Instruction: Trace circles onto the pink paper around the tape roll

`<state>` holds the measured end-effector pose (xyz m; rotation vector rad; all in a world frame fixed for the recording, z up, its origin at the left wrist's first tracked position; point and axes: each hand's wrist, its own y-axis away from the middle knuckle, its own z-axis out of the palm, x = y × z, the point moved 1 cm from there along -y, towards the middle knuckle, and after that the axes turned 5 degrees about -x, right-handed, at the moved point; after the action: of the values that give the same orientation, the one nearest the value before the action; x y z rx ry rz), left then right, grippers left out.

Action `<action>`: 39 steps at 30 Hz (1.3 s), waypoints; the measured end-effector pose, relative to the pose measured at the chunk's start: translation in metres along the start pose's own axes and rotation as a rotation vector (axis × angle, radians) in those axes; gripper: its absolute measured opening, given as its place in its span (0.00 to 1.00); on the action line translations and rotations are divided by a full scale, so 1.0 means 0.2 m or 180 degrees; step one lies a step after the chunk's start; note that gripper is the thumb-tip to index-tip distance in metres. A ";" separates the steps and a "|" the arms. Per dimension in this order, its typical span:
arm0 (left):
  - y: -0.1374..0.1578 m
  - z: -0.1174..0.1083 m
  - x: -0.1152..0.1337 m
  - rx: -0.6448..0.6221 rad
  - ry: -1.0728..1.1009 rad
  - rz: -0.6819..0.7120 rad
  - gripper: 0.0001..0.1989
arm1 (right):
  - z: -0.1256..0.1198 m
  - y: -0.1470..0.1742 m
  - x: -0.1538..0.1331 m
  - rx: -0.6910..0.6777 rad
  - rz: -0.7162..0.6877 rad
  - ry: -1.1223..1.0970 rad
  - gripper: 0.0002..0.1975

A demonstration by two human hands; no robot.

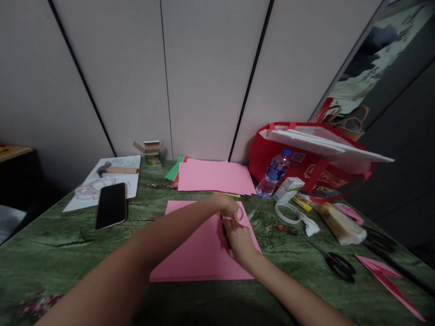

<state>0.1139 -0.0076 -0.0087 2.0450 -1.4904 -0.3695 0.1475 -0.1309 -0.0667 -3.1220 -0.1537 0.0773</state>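
Observation:
Pink paper (190,253) lies flat in front of me, with a second edge showing along its near side. My left hand (229,207) reaches across its upper right part, fingers curled and closed at a pale ring that looks like a roll of tape (241,213). Just below, my right hand (239,237) is closed around a slim dark object (225,233), whose kind I cannot make out. Its fingertips come close to the left hand, and the fingers partly cover the object.
Behind lies a stack of pink sheets (214,175). To the left are a phone (111,206), a hammer (118,170) and a small box (152,156). On the right are a water bottle (273,174), a red bag (265,149), a white tape roll (287,219) and scissors (340,266).

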 end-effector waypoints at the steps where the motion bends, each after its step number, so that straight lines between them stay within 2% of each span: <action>1: 0.00 0.00 0.00 0.0022 0.0020 -0.0031 0.17 | 0.00 0.01 0.00 -0.0003 0.0007 -0.0013 0.15; 7: 0.04 -0.01 0.02 0.0046 0.0106 -0.0038 0.14 | 0.01 0.10 0.05 0.0273 -0.0447 -0.0189 0.12; 10: 0.06 -0.02 0.03 0.0052 0.0136 -0.0075 0.14 | 0.04 0.14 0.08 0.0625 -0.0432 -0.0336 0.08; 14: 0.08 -0.03 0.05 0.0068 0.0163 -0.0102 0.14 | 0.06 0.17 0.12 0.0980 -0.0518 -0.0590 0.09; 21: 0.12 -0.04 0.07 0.0116 0.0074 -0.0083 0.13 | 0.01 0.25 0.21 0.0934 -0.0810 -0.0936 0.10; 30: 0.13 -0.03 0.07 0.0166 -0.0090 0.0131 0.11 | 0.01 0.28 0.31 0.1069 -0.0753 -0.1027 0.10; 39: 0.12 0.00 0.06 0.0287 -0.0175 0.0250 0.20 | 0.00 0.27 0.35 0.1044 -0.0663 -0.1136 0.10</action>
<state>0.0993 -0.0235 0.0064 2.0533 -1.6425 -0.3352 0.2224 -0.1770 -0.0716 -2.7191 -0.4208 0.5911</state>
